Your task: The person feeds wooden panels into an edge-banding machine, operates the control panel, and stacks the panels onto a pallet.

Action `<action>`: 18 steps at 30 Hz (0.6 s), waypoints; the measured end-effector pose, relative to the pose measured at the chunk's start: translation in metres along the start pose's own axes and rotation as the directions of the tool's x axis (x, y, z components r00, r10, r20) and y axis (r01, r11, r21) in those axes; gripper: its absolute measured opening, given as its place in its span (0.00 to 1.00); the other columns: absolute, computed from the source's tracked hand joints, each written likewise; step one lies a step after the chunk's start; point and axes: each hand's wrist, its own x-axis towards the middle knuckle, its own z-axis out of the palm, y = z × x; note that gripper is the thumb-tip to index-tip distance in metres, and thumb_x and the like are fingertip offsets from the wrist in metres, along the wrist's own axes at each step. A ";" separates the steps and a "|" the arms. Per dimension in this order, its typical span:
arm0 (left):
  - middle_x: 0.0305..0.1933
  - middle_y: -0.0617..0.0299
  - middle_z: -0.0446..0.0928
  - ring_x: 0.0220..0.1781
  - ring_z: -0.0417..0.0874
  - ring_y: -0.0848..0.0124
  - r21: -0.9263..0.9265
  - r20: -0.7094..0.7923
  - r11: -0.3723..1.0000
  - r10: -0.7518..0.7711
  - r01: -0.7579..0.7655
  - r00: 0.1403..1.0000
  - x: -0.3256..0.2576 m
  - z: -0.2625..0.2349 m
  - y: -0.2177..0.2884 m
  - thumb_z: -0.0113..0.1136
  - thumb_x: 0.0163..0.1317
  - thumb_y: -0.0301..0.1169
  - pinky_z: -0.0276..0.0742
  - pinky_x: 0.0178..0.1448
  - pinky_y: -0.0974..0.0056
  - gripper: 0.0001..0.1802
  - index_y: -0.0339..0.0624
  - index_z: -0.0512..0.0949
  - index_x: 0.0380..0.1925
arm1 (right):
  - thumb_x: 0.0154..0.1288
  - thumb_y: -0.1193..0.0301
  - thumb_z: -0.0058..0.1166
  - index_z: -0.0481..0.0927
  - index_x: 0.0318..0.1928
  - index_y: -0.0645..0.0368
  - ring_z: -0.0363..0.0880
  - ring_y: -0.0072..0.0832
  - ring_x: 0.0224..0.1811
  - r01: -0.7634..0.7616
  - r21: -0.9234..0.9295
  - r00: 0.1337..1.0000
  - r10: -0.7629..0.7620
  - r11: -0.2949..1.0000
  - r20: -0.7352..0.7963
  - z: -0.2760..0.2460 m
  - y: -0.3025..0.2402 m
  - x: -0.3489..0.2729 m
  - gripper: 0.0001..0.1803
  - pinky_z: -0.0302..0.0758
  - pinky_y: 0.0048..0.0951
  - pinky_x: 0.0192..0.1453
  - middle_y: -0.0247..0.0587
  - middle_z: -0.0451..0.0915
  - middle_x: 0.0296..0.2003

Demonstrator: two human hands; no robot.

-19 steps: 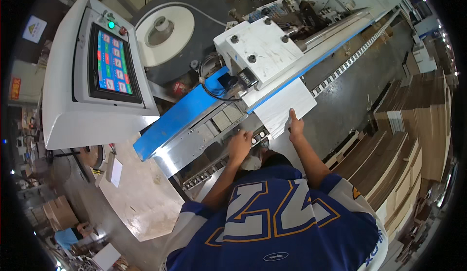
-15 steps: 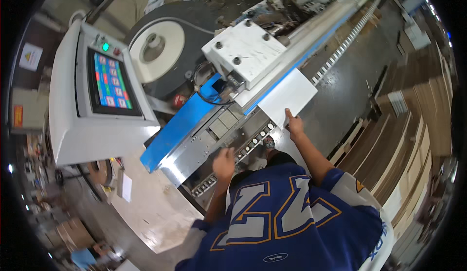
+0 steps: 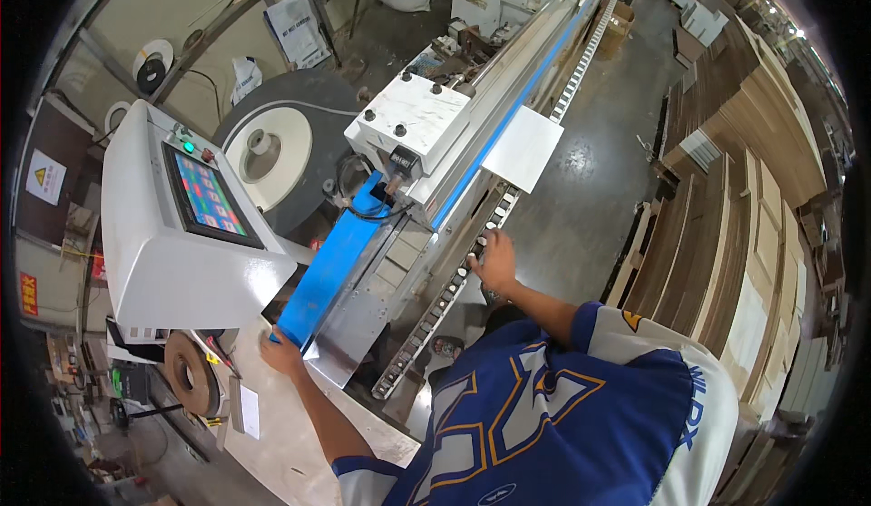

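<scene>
My left hand (image 3: 282,353) lies against the lower end of the machine's long blue guard (image 3: 331,265), its fingers partly hidden and apparently laid flat, not wrapped round it. Fingers apart and holding nothing, my right hand (image 3: 495,263) is over the roller rail (image 3: 442,306) on the near side of the machine. I cannot tell whether its fingertips touch the rollers. Farther along, a white rectangular panel (image 3: 524,147) sits with one edge in under the machine's long beam, past the reach of my right hand.
A control box with a lit touchscreen (image 3: 210,196) stands at the left, a large reel (image 3: 268,157) behind it. A wooden tabletop (image 3: 318,442) spreads below my left hand, with a tape roll (image 3: 192,374) beside it. Stacked brown boards (image 3: 699,261) line the right side.
My right hand has left the white panel and come back to the rail. The panel has moved farther along the machine. My left hand has shifted left to the blue guard's end.
</scene>
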 end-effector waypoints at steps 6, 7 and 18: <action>0.58 0.49 0.76 0.56 0.84 0.44 0.134 0.294 0.974 -0.217 0.185 0.931 0.010 0.010 -0.002 0.40 0.76 0.65 0.81 0.50 0.36 0.37 0.42 0.81 0.54 | 0.73 0.51 0.48 0.75 0.67 0.58 0.52 0.57 0.82 0.367 -0.237 0.902 -0.281 0.900 0.329 0.003 0.003 0.002 0.31 0.48 0.58 0.86 0.54 0.67 0.72; 0.58 0.49 0.76 0.56 0.84 0.44 0.128 0.295 0.974 -0.218 0.188 0.930 0.011 0.009 -0.002 0.40 0.76 0.65 0.81 0.50 0.36 0.37 0.42 0.81 0.54 | 0.73 0.51 0.48 0.75 0.67 0.58 0.52 0.57 0.82 0.369 -0.242 0.902 -0.282 0.897 0.327 0.003 0.004 0.002 0.31 0.48 0.58 0.86 0.54 0.67 0.72; 0.53 0.43 0.79 0.53 0.84 0.41 0.122 0.299 0.976 -0.212 0.182 0.930 0.026 0.017 -0.016 0.43 0.77 0.62 0.79 0.55 0.37 0.37 0.37 0.84 0.46 | 0.76 0.46 0.43 0.81 0.52 0.57 0.79 0.45 0.61 0.620 -0.110 0.692 -0.475 0.777 0.544 0.006 0.010 0.049 0.28 0.56 0.56 0.81 0.47 0.82 0.52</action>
